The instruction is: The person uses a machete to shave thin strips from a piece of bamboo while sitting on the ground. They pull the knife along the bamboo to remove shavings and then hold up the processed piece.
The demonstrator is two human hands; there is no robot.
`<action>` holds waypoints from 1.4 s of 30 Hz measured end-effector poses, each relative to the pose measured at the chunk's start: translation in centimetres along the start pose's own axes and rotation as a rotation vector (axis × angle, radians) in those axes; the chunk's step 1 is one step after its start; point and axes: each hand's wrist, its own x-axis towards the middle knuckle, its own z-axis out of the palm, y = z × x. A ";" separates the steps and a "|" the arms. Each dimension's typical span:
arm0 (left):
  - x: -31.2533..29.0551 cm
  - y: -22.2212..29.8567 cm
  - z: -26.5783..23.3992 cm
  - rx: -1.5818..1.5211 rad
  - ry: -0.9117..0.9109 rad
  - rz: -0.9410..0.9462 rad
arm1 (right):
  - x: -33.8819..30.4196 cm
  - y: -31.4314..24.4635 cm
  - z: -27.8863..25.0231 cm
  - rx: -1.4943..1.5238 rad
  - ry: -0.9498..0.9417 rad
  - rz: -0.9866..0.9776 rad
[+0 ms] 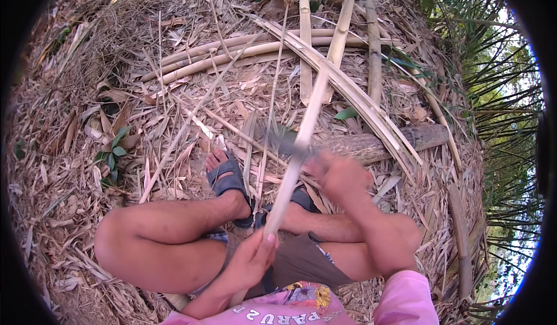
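Pink shirt (301, 312) nearest, then brown shorts (304, 265), with the left hand (253, 256) clamped round a pale strip (288, 188) slanting away over them. Right hand (343, 177) is fisted on a knife (282, 143) (blade's a blur from here) at the strip. Log (400, 142) just past that, poles (232, 60) lying farther out.

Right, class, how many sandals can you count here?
2. One sandal is left of the pale strip; the other sandal sits partly hidden behind that strip.

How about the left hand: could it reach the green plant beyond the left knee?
Probably not: the left hand holds a pale strip, with the left leg between it and the plant.
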 end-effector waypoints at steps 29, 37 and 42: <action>-2.1 1.1 1.1 0.040 0.017 -0.044 | 2.6 6.5 -2.3 0.019 0.103 0.179; 0.3 1.4 1.5 0.042 0.031 -0.045 | -2.4 -3.1 -1.0 0.105 0.010 -0.271; -0.2 0.6 1.3 0.235 0.128 0.008 | -2.2 -2.3 -0.1 0.111 0.014 -0.311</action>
